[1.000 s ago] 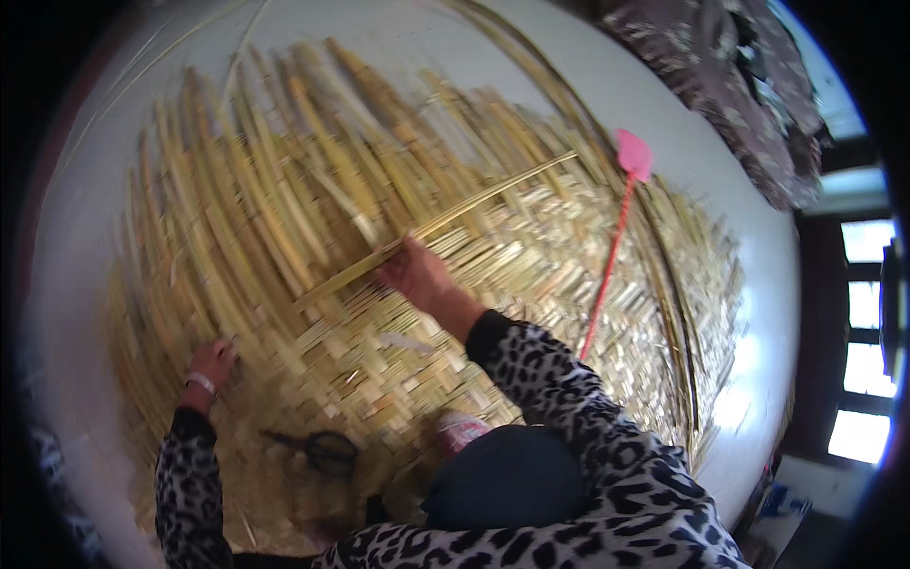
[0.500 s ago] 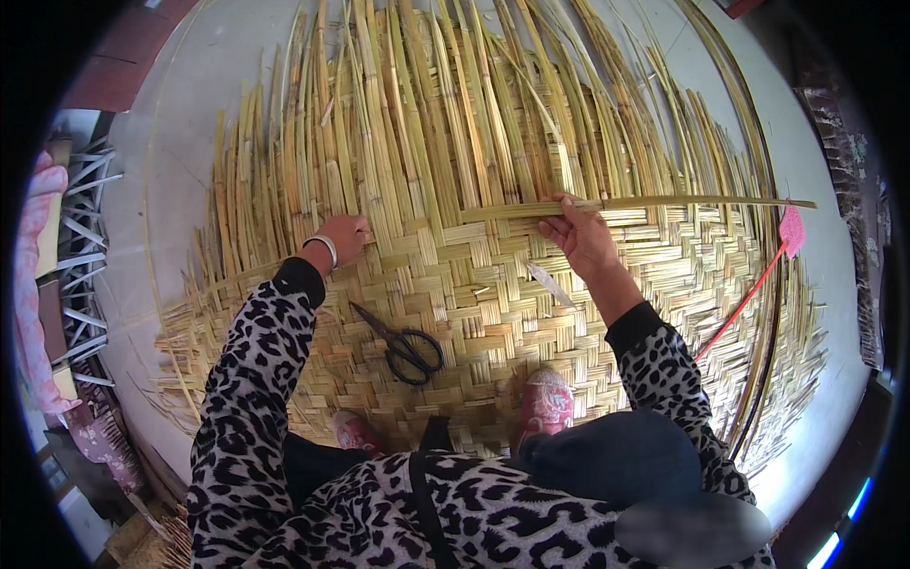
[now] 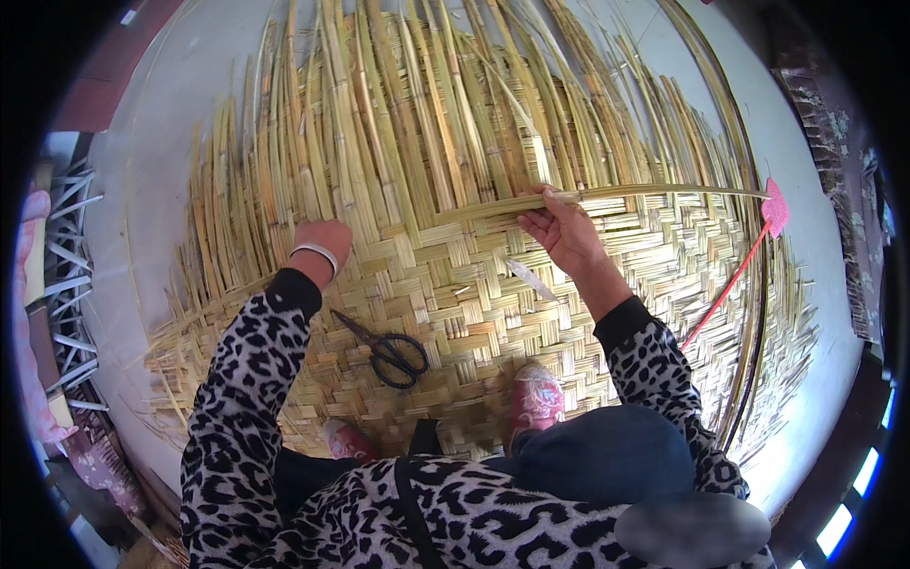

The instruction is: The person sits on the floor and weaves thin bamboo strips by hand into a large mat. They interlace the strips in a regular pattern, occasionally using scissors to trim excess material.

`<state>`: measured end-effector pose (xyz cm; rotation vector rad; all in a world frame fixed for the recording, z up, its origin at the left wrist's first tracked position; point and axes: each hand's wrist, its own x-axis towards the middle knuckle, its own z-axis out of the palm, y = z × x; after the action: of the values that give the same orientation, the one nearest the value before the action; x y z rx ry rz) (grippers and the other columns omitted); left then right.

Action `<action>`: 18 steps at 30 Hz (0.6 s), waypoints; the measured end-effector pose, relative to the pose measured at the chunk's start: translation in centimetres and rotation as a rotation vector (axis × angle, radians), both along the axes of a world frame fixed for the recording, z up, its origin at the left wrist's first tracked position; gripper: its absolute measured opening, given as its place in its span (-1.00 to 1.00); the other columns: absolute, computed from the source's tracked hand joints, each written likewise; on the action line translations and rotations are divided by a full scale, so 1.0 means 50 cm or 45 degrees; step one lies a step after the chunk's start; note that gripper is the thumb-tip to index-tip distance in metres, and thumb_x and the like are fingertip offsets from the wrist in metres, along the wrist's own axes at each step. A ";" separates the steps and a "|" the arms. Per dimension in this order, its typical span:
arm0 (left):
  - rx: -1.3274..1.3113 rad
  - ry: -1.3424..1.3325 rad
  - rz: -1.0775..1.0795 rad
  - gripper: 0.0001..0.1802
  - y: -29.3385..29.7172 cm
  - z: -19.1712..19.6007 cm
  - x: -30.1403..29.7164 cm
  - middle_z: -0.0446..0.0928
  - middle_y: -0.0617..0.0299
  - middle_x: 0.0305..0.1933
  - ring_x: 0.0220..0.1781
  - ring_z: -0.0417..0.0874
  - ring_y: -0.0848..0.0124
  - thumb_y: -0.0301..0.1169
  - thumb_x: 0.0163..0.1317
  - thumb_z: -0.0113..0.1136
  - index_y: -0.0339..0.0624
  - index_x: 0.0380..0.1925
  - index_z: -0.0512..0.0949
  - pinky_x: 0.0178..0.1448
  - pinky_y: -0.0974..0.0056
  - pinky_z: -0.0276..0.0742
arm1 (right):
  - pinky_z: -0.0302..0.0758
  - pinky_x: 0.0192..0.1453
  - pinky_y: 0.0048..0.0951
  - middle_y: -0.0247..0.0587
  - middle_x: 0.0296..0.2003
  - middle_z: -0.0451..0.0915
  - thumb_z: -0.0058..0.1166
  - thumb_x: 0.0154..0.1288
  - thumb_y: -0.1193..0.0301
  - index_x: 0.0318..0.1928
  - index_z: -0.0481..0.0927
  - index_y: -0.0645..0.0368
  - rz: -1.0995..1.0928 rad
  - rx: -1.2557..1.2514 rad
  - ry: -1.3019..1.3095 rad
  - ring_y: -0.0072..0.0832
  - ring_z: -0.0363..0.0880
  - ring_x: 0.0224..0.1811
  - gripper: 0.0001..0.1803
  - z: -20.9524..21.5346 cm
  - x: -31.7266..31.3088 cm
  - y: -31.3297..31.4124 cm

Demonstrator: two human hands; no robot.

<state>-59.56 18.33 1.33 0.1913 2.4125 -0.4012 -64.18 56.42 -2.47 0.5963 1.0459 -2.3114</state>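
A large woven mat (image 3: 455,313) of split cane strips lies on the floor, with long loose strips (image 3: 379,114) fanning out from its far side. My right hand (image 3: 569,235) pinches a long flat cane strip (image 3: 645,192) between thumb and fingers. That strip runs crosswise over the bases of the loose strips, close to the woven edge. At the left part of this edge, my left hand (image 3: 324,248) is closed in a fist against the strips; what its fingers hold is hidden. Dark-handled scissors (image 3: 398,360) rest on the weave below the hands.
A pale pointed sliver (image 3: 531,280) lies on the mat near my right hand. A pink fly swatter (image 3: 775,209) lies at the right, beside long bent strips (image 3: 758,341). My pink shoes (image 3: 538,396) stand on the weave. A white rack (image 3: 71,284) is at far left.
The whole scene has shifted a little to the left in view. The crosswise cane strip has slid slightly left, its right end now at the swatter. My left fist has turned a little.
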 end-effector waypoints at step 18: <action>0.977 0.454 0.448 -0.60 0.359 0.017 -0.100 0.55 0.02 -0.50 -0.43 0.59 0.02 -0.05 0.17 0.26 -0.21 -0.45 0.53 -0.33 -0.01 0.49 | 0.40 0.33 -0.15 0.14 0.12 0.52 0.34 0.16 0.01 0.28 0.34 0.38 0.842 0.863 0.750 -0.17 0.51 0.18 -0.12 0.101 -0.174 0.040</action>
<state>-64.54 36.29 2.18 0.0206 2.7635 0.7197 -72.86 58.44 2.57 -0.2325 1.9687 -1.5292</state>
